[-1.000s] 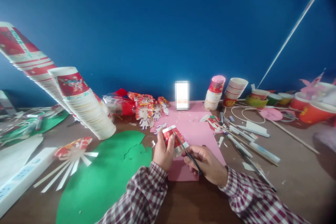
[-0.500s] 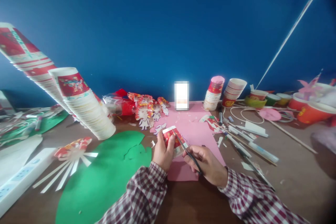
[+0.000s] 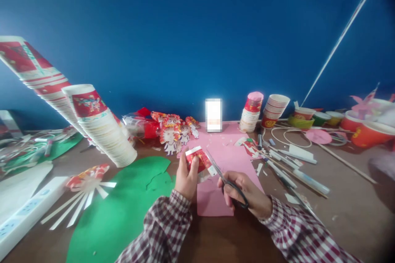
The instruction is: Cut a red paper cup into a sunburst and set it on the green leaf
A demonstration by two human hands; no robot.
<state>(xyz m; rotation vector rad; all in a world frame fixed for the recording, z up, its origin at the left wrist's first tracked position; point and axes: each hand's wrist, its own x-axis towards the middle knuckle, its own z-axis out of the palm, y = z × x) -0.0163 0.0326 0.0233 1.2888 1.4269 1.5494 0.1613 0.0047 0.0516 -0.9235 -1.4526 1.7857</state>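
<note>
Well, the left hand (image 3: 185, 181) pinches printed red paper (image 3: 203, 162); the right hand (image 3: 254, 199) grips scissors (image 3: 215, 166) toward eleven o'clock, perhaps touching it; a slip could nick the left thumb (image 3: 194, 167).

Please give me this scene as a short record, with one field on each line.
left hand: holds red and white printed piece
right hand: holds scissors with black handles
under the hands: pink sheet
left side: green sheet, leaning paper cup stack, white power strip
middle back: paper figures
right side: pens, orange cup
background: blue wall
</note>
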